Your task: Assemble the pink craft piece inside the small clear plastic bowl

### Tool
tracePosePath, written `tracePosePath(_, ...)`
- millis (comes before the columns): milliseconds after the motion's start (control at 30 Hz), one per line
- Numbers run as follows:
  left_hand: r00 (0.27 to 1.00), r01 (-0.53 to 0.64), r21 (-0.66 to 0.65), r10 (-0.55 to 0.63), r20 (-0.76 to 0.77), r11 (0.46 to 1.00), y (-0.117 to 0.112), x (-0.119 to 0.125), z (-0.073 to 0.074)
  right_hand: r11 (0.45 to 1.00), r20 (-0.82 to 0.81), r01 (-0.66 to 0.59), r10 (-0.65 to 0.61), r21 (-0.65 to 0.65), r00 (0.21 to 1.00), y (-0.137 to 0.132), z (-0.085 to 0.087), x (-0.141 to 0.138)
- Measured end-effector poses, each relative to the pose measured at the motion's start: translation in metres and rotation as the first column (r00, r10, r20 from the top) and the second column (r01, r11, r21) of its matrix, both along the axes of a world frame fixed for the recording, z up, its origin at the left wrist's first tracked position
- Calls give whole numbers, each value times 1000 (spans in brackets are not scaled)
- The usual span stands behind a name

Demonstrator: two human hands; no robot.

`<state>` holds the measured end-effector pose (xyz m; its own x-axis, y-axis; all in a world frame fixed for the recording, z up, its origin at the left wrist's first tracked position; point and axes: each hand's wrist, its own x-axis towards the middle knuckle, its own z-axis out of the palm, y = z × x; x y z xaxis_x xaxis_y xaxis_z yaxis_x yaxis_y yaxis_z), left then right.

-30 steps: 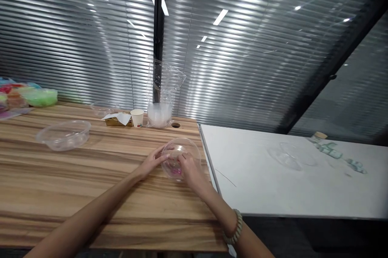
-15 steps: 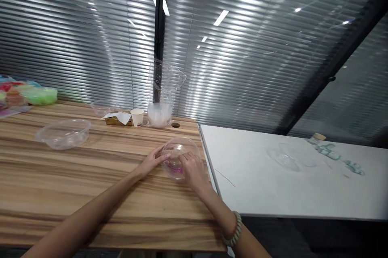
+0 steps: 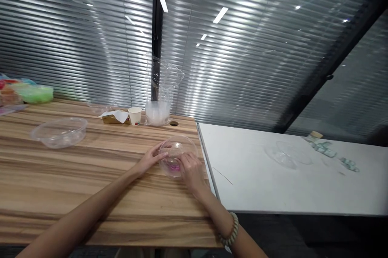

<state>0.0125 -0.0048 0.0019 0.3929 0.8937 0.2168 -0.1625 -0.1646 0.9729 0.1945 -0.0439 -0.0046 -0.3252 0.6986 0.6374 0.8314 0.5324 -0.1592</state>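
A round clear plastic bowl (image 3: 185, 141) stands near the right edge of the wooden table. Something pink (image 3: 173, 167) shows low in it, too small to make out. My left hand (image 3: 150, 158) grips the bowl's left side, its thumb over the rim and its fingers behind the wall. Over the right part of the bowl bends my right hand (image 3: 191, 169), fingers drawn together and reaching down inside. What those fingertips pinch, if anything, is hidden. A beaded bracelet circles my right wrist.
On the wooden table (image 3: 100, 161) are another clear bowl (image 3: 62, 133), a paper cup (image 3: 135, 116), a small box (image 3: 115, 117), a bag of cups (image 3: 157, 112) and green plastic (image 3: 38, 93). Clear lids (image 3: 281, 157) and pale green strips (image 3: 324, 149) lie on the adjoining white table (image 3: 254, 185).
The camera view has shifted slightly. Both hands keep nearly the same places at the bowl, with the right fingers still inside it.
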Motion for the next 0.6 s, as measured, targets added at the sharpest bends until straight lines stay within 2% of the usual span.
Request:
tracePosePath(400, 1000, -24, 6, 24, -9, 1000, 2, -1, -3, 995, -54, 6, -11, -95, 998, -3, 3, -1)
tracePosePath(600, 1000, 19, 3, -19, -17, 1000, 2, -1, -4, 970, 141, 101, -71, -221, 987, -4, 12, -3)
